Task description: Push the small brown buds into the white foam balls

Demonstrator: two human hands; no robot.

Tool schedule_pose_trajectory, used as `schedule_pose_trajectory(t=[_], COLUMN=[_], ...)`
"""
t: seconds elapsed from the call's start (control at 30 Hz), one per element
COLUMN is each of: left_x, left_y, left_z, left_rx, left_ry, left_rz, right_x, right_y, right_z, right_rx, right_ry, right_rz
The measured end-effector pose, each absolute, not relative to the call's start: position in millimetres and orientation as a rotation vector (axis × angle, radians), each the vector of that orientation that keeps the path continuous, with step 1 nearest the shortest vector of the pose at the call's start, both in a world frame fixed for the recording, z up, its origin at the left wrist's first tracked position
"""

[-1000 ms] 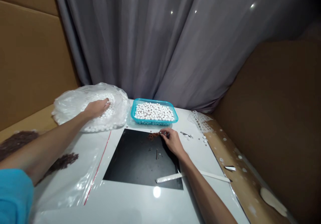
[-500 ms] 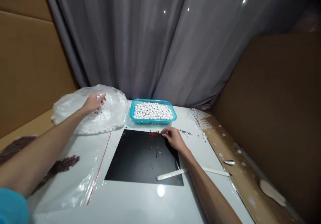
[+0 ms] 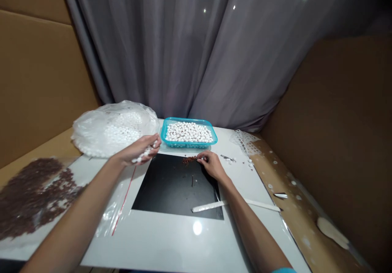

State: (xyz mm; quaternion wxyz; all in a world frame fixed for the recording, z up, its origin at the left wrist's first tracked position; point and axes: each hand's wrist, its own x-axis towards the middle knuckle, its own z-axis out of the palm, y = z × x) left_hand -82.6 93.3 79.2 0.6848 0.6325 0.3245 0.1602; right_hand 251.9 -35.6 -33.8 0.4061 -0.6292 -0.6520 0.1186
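Note:
My left hand point(image 3: 139, 149) is cupped and closed round a handful of white beads point(image 3: 143, 154), held above the table between the clear bag of white beads point(image 3: 113, 128) and the black mat point(image 3: 176, 187). My right hand point(image 3: 210, 163) rests at the far edge of the mat, fingers pinched beside a small pile of reddish-brown bits point(image 3: 190, 160). Whether those fingers grip anything is too small to tell. A turquoise basket point(image 3: 190, 133) full of white beads stands just beyond the mat.
A clear zip bag with dark brown bits point(image 3: 33, 193) lies at the left. A white strip point(image 3: 235, 205) lies across the mat's near right corner. White lace point(image 3: 243, 140) and small scraps sit to the right. Cardboard walls and a grey curtain enclose the table.
My left hand has come out of the bead bag with a handful of beads and moved right toward the mat. My right hand has stayed by the brown pile.

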Motion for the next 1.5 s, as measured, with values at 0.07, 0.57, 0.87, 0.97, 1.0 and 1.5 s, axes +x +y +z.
schedule_pose_trajectory(t=[0.07, 0.57, 0.87, 0.97, 1.0, 1.5], left_x=[-58.6, 3.9, 13.3, 14.8, 15.1, -1.1], left_y=[71.8, -5.4, -10.4, -9.8, -9.3, -1.9], left_z=[72.9, 15.6, 1.9, -2.9, -4.1, -6.0], left_rx=[1.282, 0.856, 0.783, 0.759, 0.753, 0.557], left_ry=[0.573, 0.283, 0.389, 0.418, 0.412, 0.08], left_rz=[0.339, 0.253, 0.109, 0.103, 0.096, -0.227], right_x=[251.8, 225.3, 200.2, 198.1, 197.9, 190.7], right_y=[-36.0, -68.9, -85.0, -84.9, -85.3, -92.1], right_z=[-34.4, -2.6, -0.8, 3.1, 4.7, 20.9], right_rx=[-1.564, -1.125, -0.959, -0.962, -0.963, -0.856], right_ry=[-1.655, -1.287, -1.081, -1.065, -1.066, -1.233], right_rz=[0.307, 0.993, 1.148, 1.154, 1.15, 1.127])
